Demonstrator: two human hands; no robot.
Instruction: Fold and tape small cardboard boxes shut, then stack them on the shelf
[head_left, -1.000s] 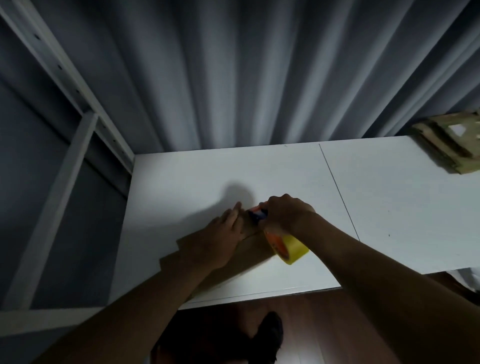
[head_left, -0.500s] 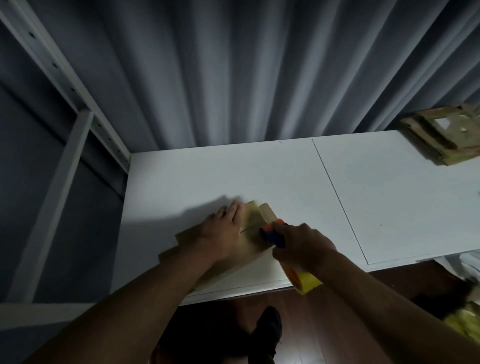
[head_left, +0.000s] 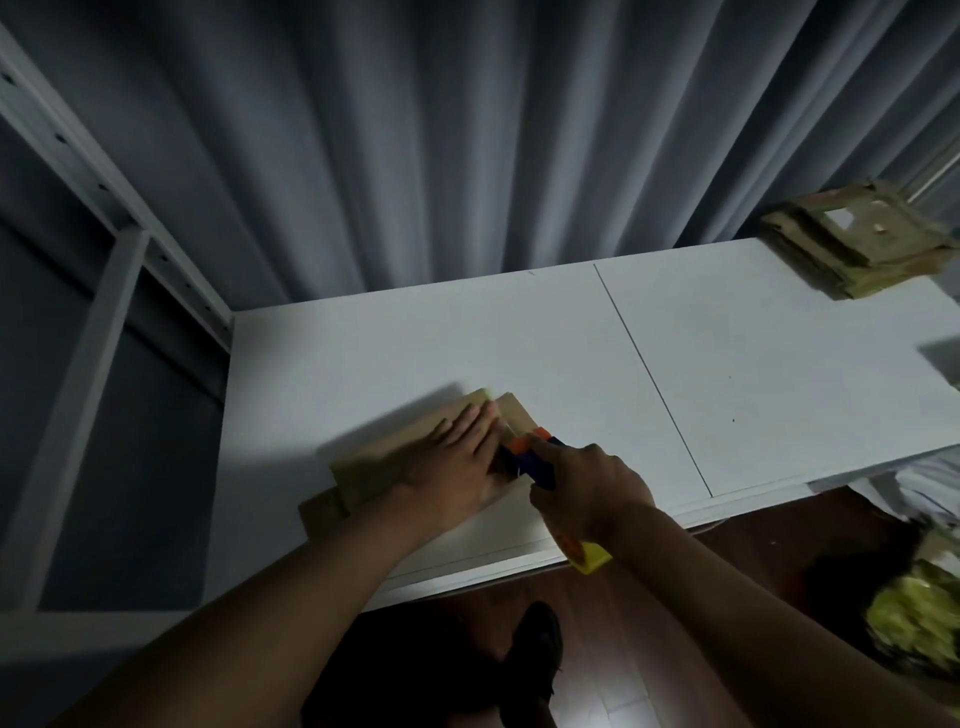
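A: What carries it all?
B: A white table (head_left: 571, 338), a grey curtain (head_left: 467, 130) behind its far edge, flattened cardboard stacked (head_left: 852, 244) at the far right corner.
A: And the box?
B: The cardboard box (head_left: 395, 462) lies flat near the front edge, left of middle; the left hand (head_left: 457, 473) presses on it, fingers straight.
A: The other?
B: The right hand (head_left: 587, 483) is curled around an orange-and-blue tape dispenser (head_left: 530, 457) with a yellow roll, touching the box.
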